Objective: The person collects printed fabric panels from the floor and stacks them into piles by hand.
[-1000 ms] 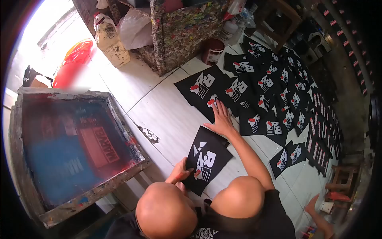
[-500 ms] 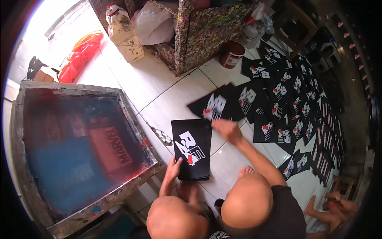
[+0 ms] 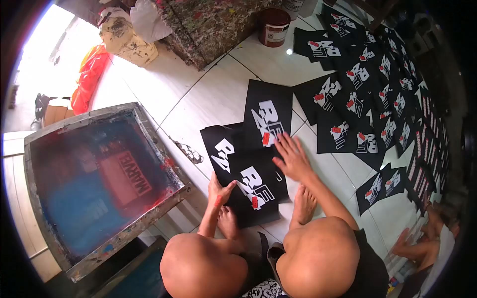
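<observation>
My left hand [image 3: 220, 191] grips the left edge of several fanned black printed sheets [image 3: 266, 211], thumb on top. The front one carries white block letters and a small red patch. Behind it, another black sheet [image 3: 211, 140] shows part of the same print. Farther off, a third black sheet [image 3: 268, 92] overlaps the others. My right hand [image 3: 293, 158] is open, fingers spread, over the lower right corner of that third sheet; whether it presses on it I cannot tell.
Many black printed sheets [image 3: 328, 97] overlap on the tiled floor to the right. A framed printing screen [image 3: 107, 184] stands at left. A dark red can [image 3: 274, 27], a paint-crusted stand [image 3: 198, 30] and a jug [image 3: 126, 39] are at the back. Another person's limbs [image 3: 420, 243] show at lower right.
The sheet at my right hand has come down left, over the others by my left hand. My right fingers have spread. The held sheets are now fanned, and the camera view has shifted.
</observation>
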Demonstrator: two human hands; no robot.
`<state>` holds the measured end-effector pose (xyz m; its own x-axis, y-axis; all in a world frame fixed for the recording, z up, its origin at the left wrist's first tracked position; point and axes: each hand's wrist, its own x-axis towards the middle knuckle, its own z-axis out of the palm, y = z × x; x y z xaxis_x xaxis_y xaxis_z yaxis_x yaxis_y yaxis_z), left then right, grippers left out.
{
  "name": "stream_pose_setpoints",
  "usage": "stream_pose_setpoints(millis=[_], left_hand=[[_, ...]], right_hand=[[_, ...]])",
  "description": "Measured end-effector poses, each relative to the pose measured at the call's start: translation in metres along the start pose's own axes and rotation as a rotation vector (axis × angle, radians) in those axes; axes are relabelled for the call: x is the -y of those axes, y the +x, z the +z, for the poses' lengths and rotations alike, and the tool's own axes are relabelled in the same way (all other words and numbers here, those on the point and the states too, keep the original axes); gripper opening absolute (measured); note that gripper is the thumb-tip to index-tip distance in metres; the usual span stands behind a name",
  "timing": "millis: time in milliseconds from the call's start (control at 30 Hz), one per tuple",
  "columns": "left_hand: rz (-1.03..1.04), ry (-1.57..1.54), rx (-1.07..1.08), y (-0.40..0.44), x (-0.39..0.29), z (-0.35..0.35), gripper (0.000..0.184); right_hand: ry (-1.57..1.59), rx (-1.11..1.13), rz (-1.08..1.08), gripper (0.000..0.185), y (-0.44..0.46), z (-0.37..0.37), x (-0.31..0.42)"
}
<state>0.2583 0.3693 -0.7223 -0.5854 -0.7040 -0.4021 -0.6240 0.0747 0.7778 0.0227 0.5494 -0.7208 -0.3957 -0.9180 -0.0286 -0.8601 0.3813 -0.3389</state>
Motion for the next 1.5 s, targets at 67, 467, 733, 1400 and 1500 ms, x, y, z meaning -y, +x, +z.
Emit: stream_pose_setpoints(millis=[67,467,733,1400,1500], left_hand=[[0.019,0.024,-0.050,-0.004,-0.007,0.002,0.065],[-0.145,-0.360,-0.075,-0.011,0.006,0.013,0.041],[-0.165,0.019,-0.264,0.008,0.007,0.026,0.036],[-0.445,-0.235,-0.145,0.009,-0.021,0.030,0.038],[-0.321,-0.353,-0.079,0.015,-0.031,0.040,0.039]], right_hand=[[-0.075,-0.059,0.017,0.067,0.015,0.002,-0.034],[0.094,-0.219,0.091,0.044,0.057,-0.017,-0.077],[0.568,-0.172,-0.305,0.020,-0.037,0.018,0.004],[0.349,-0.232,0.126,0.071,-0.035,-0.004,0.016],[0.277,-0.305,0.254,0.075,0.001,0.003,0.003]])
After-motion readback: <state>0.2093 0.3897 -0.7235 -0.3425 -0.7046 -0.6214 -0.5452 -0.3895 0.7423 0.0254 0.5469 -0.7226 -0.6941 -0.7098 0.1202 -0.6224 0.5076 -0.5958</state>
